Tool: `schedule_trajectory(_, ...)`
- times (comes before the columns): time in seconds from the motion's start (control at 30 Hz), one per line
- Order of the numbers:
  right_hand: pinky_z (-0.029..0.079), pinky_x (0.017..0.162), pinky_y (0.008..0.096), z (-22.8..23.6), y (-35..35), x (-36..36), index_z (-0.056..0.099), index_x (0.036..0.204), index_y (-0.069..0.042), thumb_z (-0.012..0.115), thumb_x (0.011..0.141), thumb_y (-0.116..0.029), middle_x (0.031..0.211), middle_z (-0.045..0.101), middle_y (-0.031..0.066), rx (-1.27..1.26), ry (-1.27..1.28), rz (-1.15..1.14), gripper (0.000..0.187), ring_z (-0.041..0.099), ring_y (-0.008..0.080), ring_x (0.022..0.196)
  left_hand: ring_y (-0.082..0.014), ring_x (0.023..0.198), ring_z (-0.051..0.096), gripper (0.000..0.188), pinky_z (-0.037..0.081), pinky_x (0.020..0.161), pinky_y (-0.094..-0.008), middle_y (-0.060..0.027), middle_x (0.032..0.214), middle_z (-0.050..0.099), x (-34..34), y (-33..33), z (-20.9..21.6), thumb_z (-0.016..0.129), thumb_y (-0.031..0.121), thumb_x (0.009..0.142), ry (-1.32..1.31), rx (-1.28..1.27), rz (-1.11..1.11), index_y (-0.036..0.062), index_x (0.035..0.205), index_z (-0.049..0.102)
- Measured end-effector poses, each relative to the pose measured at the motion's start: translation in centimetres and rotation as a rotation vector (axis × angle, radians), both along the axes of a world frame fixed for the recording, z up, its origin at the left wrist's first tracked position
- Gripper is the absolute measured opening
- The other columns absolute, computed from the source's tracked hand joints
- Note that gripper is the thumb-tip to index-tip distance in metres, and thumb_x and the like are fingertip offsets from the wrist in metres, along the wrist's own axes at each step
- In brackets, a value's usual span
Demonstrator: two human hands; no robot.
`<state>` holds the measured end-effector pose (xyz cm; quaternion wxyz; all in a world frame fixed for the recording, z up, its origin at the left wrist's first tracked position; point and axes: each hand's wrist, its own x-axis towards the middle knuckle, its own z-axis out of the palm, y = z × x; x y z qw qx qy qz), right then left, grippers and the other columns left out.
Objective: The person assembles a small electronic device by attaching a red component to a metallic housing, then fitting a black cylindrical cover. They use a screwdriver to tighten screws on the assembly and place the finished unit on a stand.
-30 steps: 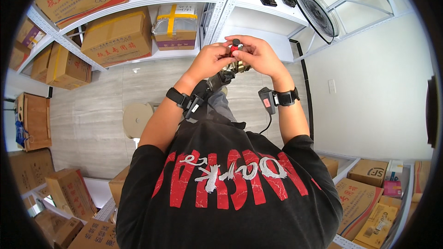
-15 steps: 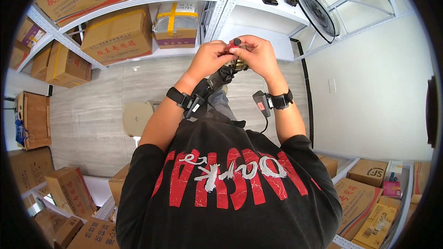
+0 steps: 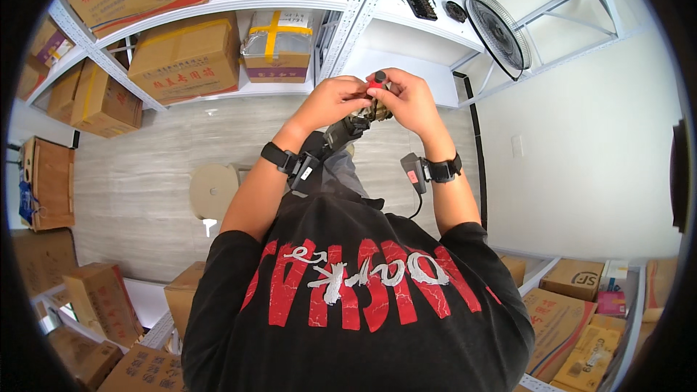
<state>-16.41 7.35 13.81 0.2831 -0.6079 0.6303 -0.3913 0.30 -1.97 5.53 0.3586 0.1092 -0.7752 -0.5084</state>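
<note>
Pinched between the thumb and fingers of your right hand (image 3: 409, 100) is a small red piece (image 3: 375, 86) with a black top, well forward and to the right of the round stool (image 3: 214, 189). Your left hand (image 3: 332, 105) meets it from the stool's side, fingers curled and thumb drawn in toward them; its fingertips are right at the piece, but I cannot tell whether they grip it too. Just below your hands, also forward and right of the stool, a brass-coloured part (image 3: 380, 113) shows, mostly hidden. You wear a black unit on each wrist, the left unit (image 3: 302, 171) nearer the stool than the right unit (image 3: 414, 172). Forward of the stool, a silver-topped carton (image 3: 276, 60) stands on a shelf; far forward and right of it, a fan grille (image 3: 501, 33) leans.
</note>
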Motion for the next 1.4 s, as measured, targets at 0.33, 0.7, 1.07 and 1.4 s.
schedule_trajectory(0.33,0.050,0.068,0.0218,0.9,2.7,-1.1,0.068,0.107,0.000,0.065,0.092,-0.001,0.091,0.070,0.0025,0.017,-0.088,0.084,0.015,0.062,0.0056,0.076,-0.0149,0.096,0.068,0.023,0.053,0.087,-0.0296,-0.0093,0.107,0.073,0.7,-0.9,-8.8,0.069,0.006,0.091,-0.124,0.328,0.203,-0.0010,0.112,0.070)
schedule_trajectory(0.7,0.046,0.062,0.0207,0.3,3.0,0.2,0.067,0.106,0.000,0.070,0.090,-0.003,0.090,0.068,0.0043,-0.070,0.006,0.106,0.016,0.055,0.0056,0.067,-0.0176,0.090,0.069,0.022,0.056,0.083,-0.0297,-0.0103,0.094,0.069,1.2,0.3,-8.0,0.074,0.003,0.084,-0.095,0.326,0.140,-0.0057,0.104,0.070)
schedule_trajectory(1.07,0.041,0.055,0.0194,-2.9,2.6,-0.2,0.066,0.100,0.000,0.076,0.087,-0.008,0.080,0.066,0.0006,-0.124,0.047,-0.154,0.018,0.046,0.0014,0.062,-0.0186,0.083,0.070,0.019,0.055,0.076,-0.0312,-0.0121,0.090,0.072,0.9,0.0,-7.6,0.077,0.010,0.082,-0.145,0.235,0.202,-0.0039,0.095,0.072)
schedule_trajectory(1.4,0.046,0.058,0.0180,0.3,2.1,-0.3,0.062,0.112,-0.001,0.066,0.092,-0.001,0.111,0.072,0.0093,0.120,-0.065,-0.016,0.021,0.063,0.0076,0.081,-0.0201,0.078,0.071,0.019,0.054,0.072,-0.0302,-0.0119,0.084,0.073,0.7,-1.1,-8.2,0.079,0.014,0.078,-0.083,0.314,0.234,-0.0010,0.089,0.073)
